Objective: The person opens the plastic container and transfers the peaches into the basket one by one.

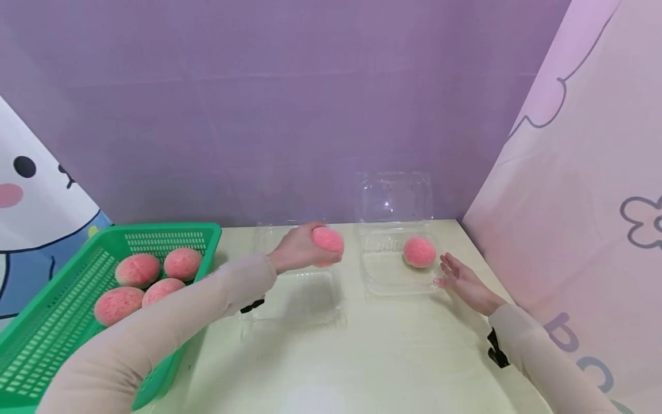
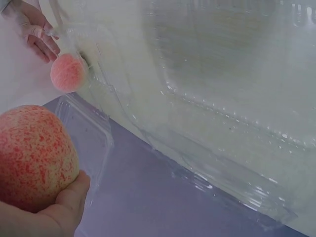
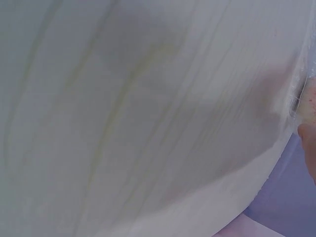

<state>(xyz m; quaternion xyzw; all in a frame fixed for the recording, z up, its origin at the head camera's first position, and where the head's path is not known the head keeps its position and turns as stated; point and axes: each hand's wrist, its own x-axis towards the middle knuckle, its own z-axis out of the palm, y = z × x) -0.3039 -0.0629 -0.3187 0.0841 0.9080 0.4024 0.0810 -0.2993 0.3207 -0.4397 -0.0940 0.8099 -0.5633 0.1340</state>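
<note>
My left hand (image 1: 302, 247) grips a pink peach (image 1: 328, 244) above the gap between two clear plastic clamshell boxes. The left wrist view shows that speckled peach (image 2: 34, 153) close up, with the thumb against it. The left box (image 1: 310, 305) lies partly behind my left arm. Inside the right box (image 1: 385, 282) sits another peach (image 1: 419, 252), towards its right side, and the box's lid (image 1: 395, 198) stands raised at the back. My right hand (image 1: 465, 284) has its fingers extended at that box's right edge; whether they touch it, I cannot tell.
A green plastic basket (image 1: 36, 333) stands at the left, with several peaches (image 1: 137, 270) in it, partly behind my left sleeve. A purple backdrop (image 1: 310, 115) rises behind the pale table (image 1: 383, 356), and a patterned pink panel (image 1: 579, 201) borders the right side.
</note>
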